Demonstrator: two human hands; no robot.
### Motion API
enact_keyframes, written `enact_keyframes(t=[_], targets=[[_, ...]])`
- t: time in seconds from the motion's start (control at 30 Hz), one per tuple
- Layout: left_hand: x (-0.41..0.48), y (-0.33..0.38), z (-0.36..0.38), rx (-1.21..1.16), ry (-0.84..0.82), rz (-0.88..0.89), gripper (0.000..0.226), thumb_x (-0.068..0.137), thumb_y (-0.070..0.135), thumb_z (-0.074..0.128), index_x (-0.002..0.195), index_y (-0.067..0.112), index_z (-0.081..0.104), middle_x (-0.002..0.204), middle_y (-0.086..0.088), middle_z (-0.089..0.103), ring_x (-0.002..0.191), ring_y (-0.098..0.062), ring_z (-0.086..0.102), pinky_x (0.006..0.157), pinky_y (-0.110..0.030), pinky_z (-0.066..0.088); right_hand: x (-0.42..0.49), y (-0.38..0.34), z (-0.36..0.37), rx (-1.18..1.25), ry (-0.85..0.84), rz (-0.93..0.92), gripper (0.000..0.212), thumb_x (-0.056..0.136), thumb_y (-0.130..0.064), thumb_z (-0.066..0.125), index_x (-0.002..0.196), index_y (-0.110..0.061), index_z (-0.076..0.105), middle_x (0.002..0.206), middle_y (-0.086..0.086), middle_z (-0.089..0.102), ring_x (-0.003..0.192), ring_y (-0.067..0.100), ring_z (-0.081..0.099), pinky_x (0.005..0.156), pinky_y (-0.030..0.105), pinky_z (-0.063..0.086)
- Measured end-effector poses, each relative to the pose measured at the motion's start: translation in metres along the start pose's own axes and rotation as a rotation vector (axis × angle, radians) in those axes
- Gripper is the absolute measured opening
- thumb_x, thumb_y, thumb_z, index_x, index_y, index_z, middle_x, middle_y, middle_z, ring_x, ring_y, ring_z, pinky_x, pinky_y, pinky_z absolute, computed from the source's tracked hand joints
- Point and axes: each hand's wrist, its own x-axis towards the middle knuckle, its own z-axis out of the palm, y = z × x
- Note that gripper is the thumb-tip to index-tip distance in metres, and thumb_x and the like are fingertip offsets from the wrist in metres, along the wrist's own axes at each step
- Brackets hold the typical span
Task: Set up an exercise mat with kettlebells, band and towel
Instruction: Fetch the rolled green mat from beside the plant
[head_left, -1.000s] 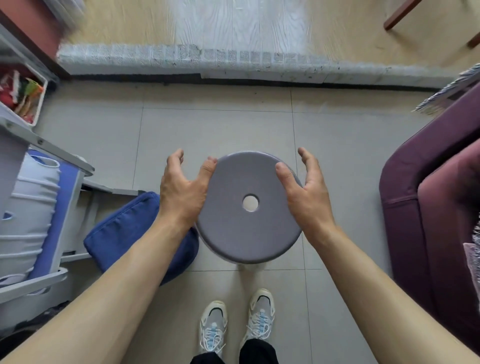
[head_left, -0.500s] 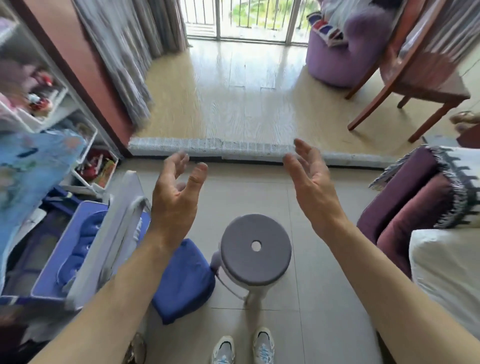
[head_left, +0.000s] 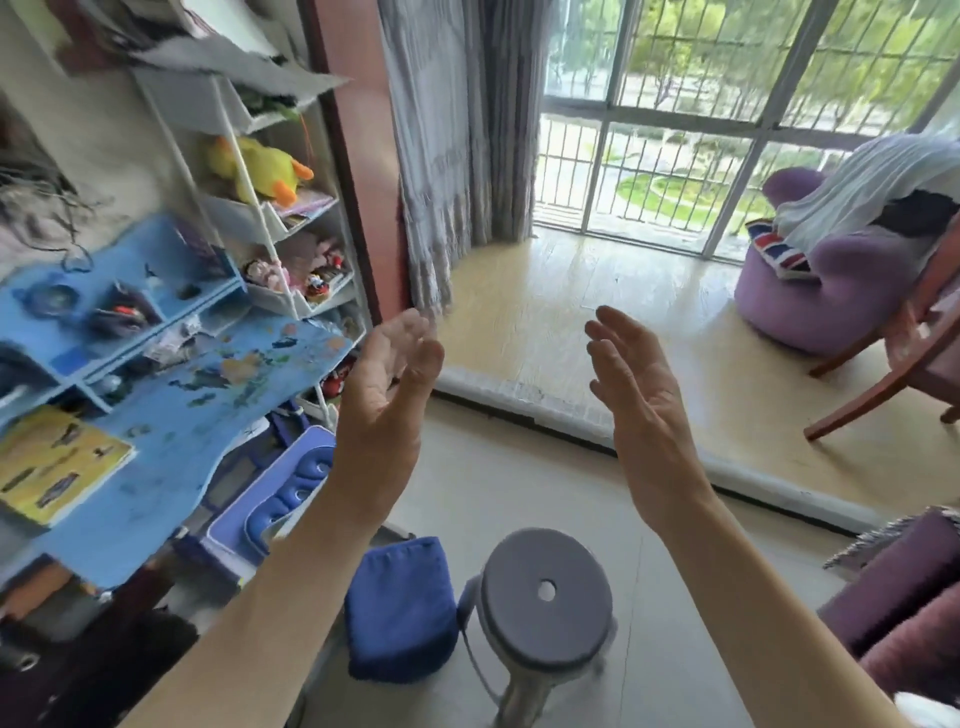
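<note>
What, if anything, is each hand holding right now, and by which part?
Nothing is held. The left hand and right hand are both raised, open and empty, palms facing each other.

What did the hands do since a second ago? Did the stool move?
The left hand and right hand let go of the stool and rose. They are now open above it, palms facing each other, holding nothing. The stool stayed on the floor beside the blue cushion.

Tiled floor carries grey stool beside blue cushion.
</note>
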Motion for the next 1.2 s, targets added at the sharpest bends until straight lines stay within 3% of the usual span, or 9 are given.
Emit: enact_keyframes(t=[0.13,0.23,0.33,0.47,0.57,0.83,0.93,1.03,1.2], targets=[[-0.029,0.025,-0.030,0.012,0.156,0.013,0.058,0.092,0.042,0.051,0.142,0.011,0.051,0.140,0.001,0.061,0.127,0.000,0.057,0.101,-0.013,0.046,-0.003,-0.021,0.034,0.075,-0.165,-0.036,0.066,0.086,-0.054,0.056,0.143,-0.024,0.049,0.146,-0.007,0.056,0.135,0.004,0.052,0.110,0.021,0.045],[-0.054,0.044,-0.074,0.066,0.286,0.031,0.065,0.091,0.050,0.053,0.144,0.012,0.050,0.144,0.002,0.058,0.128,0.003,0.055,0.108,-0.018,0.045,-0.009,-0.035,0.080,0.127,-0.310,-0.066,0.058,0.091,-0.039,0.052,0.145,-0.018,0.048,0.142,-0.004,0.058,0.130,0.001,0.055,0.099,0.012,0.048],[-0.085,0.061,-0.128,0.123,0.439,0.061,0.077,0.082,0.063,0.053,0.143,0.017,0.051,0.143,0.008,0.059,0.129,0.003,0.055,0.111,-0.026,0.046,-0.026,-0.047,0.138,0.157,-0.462,-0.099,0.057,0.092,-0.038,0.051,0.145,-0.017,0.049,0.140,-0.004,0.059,0.124,-0.004,0.058,0.091,0.008,0.048],[-0.135,0.085,-0.203,0.160,0.647,0.063,0.077,0.084,0.058,0.056,0.144,0.010,0.050,0.146,-0.001,0.057,0.133,-0.005,0.054,0.115,-0.035,0.043,-0.060,-0.065,0.222,0.207,-0.648,-0.100,0.054,0.094,-0.039,0.051,0.143,-0.018,0.051,0.140,-0.003,0.062,0.128,0.003,0.058,0.096,0.013,0.048],[-0.179,0.100,-0.259,0.201,0.760,0.074,0.070,0.086,0.057,0.056,0.142,0.014,0.052,0.144,0.002,0.059,0.131,-0.004,0.056,0.116,-0.042,0.042,-0.093,-0.083,0.283,0.235,-0.766,-0.093,0.051,0.094,-0.040,0.050,0.142,-0.022,0.052,0.137,-0.005,0.064,0.129,0.005,0.059,0.105,0.025,0.049],[-0.312,0.133,-0.405,0.301,1.019,0.108,0.079,0.081,0.063,0.055,0.145,0.016,0.050,0.145,0.006,0.057,0.133,-0.003,0.055,0.117,-0.041,0.041,-0.221,-0.132,0.446,0.304,-1.054,-0.077,0.051,0.093,-0.044,0.052,0.140,-0.025,0.055,0.139,-0.007,0.064,0.132,0.006,0.057,0.117,0.043,0.042],[-0.369,0.143,-0.451,0.330,1.117,0.110,0.085,0.079,0.070,0.061,0.145,0.017,0.050,0.143,0.010,0.059,0.132,-0.001,0.055,0.116,-0.039,0.043,-0.278,-0.141,0.501,0.327,-1.153,-0.065,0.049,0.094,-0.044,0.053,0.139,-0.025,0.056,0.137,-0.009,0.065,0.131,0.004,0.057,0.117,0.046,0.042],[-0.421,0.149,-0.486,0.384,1.203,0.101,0.075,0.082,0.062,0.058,0.142,0.016,0.052,0.130,0.019,0.065,0.126,0.003,0.058,0.117,-0.041,0.042,-0.334,-0.152,0.550,0.344,-1.257,-0.059,0.038,0.102,-0.038,0.053,0.138,-0.027,0.056,0.135,-0.009,0.065,0.130,0.005,0.058,0.116,0.048,0.042],[-0.502,0.156,-0.538,0.414,1.403,0.080,0.071,0.082,0.059,0.056,0.141,0.018,0.055,0.140,0.010,0.061,0.131,-0.001,0.056,0.114,-0.042,0.046,-0.424,-0.172,0.627,0.364,-1.467,-0.051,0.037,0.103,-0.041,0.050,0.138,-0.032,0.054,0.138,-0.010,0.062,0.130,0.002,0.056,0.115,0.040,0.044]])
